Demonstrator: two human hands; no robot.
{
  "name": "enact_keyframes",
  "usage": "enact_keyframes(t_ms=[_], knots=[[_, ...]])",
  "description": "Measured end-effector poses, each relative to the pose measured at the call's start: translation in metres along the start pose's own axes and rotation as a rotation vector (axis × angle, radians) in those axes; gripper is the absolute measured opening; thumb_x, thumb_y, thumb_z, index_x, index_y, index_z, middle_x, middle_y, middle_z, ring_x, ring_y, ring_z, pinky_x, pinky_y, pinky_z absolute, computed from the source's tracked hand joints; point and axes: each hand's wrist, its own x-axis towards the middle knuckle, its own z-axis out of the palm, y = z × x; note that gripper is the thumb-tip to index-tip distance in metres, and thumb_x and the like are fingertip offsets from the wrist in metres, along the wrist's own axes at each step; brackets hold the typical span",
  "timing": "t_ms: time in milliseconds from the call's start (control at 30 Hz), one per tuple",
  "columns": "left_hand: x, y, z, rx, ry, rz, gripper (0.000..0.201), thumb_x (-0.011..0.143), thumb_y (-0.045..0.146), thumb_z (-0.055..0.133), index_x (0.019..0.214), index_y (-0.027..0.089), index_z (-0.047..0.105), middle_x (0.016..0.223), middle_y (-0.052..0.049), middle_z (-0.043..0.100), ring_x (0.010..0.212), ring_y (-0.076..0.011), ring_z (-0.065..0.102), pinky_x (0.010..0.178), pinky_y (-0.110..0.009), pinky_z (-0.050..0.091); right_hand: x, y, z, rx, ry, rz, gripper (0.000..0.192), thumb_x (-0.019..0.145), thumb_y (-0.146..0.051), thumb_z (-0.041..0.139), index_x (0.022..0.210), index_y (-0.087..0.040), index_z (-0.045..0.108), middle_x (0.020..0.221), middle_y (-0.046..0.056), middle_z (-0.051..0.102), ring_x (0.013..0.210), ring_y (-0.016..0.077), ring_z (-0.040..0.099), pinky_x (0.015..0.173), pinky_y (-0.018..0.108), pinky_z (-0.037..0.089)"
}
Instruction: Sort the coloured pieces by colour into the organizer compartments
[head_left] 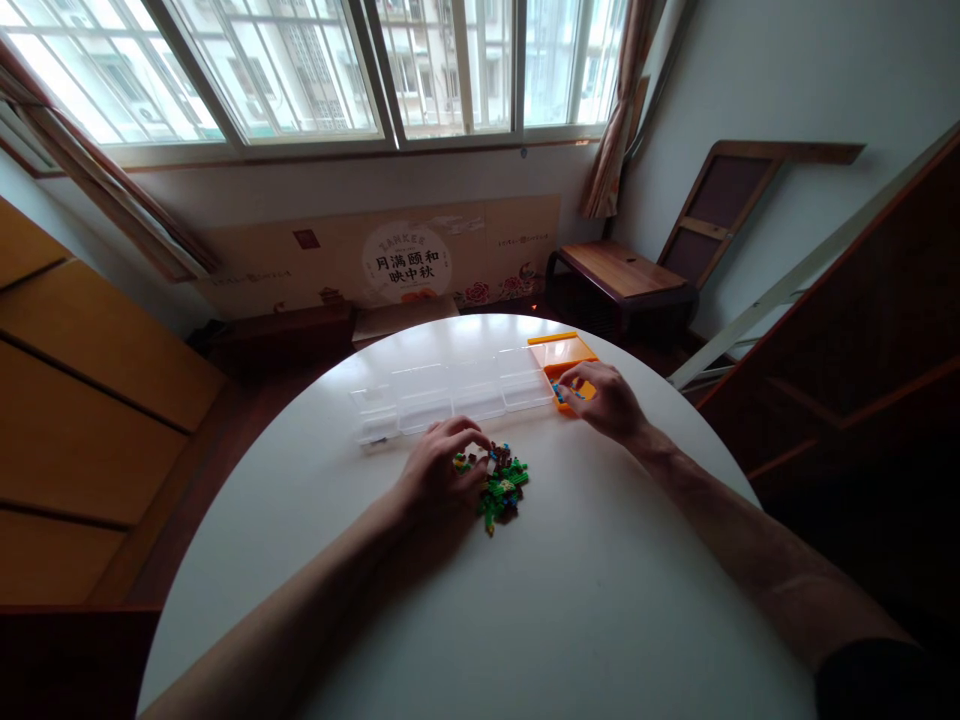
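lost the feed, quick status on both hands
Left hand fingers on the green brick pile. Right hand fingers in the orange tray. Clear boxes behind, nothing blocking.

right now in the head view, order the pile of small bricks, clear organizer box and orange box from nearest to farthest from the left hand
1. pile of small bricks, touching the left hand on its right.
2. clear organizer box, just beyond the fingers.
3. orange box, far right, under the right hand.

One head-worn camera looks forward and down, close over the round white table [600, 600], facing the windows [315, 70].
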Motion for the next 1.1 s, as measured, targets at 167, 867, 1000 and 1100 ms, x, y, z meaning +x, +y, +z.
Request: enact_keyframes(t_ms=[167, 867, 1000, 1100], knots=[[-0.001, -0.004, 0.001, 0.023, -0.042, -0.011, 0.012, 0.097, 0.027, 0.075, 0.108, 0.026, 0.08, 0.115, -0.006, 0.077, 0.101, -0.0229, 0.073, 0.095, -0.038, 0.052, -0.001, 0.02, 0.003, -0.079, 0.016, 0.132, 0.007, 0.094, -0.03, 0.076, 0.093, -0.024, 0.073, 0.094, 0.004, 0.081, 0.085, 0.0263, 0.073, 0.096, 0.045, 0.052], [-0.001, -0.007, 0.002, 0.007, -0.031, -0.054, 0.008, 0.102, 0.033, 0.078, 0.103, 0.027, 0.083, 0.11, -0.005, 0.076, 0.095, -0.0204, 0.072, 0.093, -0.036, 0.053, -0.003, -0.006, 0.01, -0.013, 0.004, 0.075, 0.011, 0.099, -0.033, 0.067, 0.098, -0.024, 0.073, 0.1, 0.005, 0.081, 0.096, 0.0291, 0.075, 0.102, 0.048, 0.052], [-0.001, -0.007, 0.003, -0.006, -0.026, -0.054, 0.009, 0.101, 0.031, 0.077, 0.104, 0.026, 0.083, 0.11, -0.005, 0.076, 0.097, -0.0207, 0.073, 0.095, -0.037, 0.053, -0.002, -0.01, 0.009, -0.015, -0.013, 0.06, 0.011, 0.099, -0.033, 0.066, 0.097, -0.024, 0.073, 0.098, 0.005, 0.081, 0.096, 0.0285, 0.074, 0.102, 0.047, 0.052], [-0.001, -0.007, 0.002, -0.002, -0.038, -0.051, 0.014, 0.101, 0.03, 0.076, 0.111, 0.028, 0.085, 0.112, -0.005, 0.077, 0.097, -0.0208, 0.073, 0.097, -0.038, 0.054, -0.001, -0.012, 0.008, -0.021, -0.025, 0.055, 0.012, 0.1, -0.033, 0.066, 0.097, -0.024, 0.073, 0.098, 0.005, 0.081, 0.094, 0.0282, 0.074, 0.102, 0.047, 0.052]])
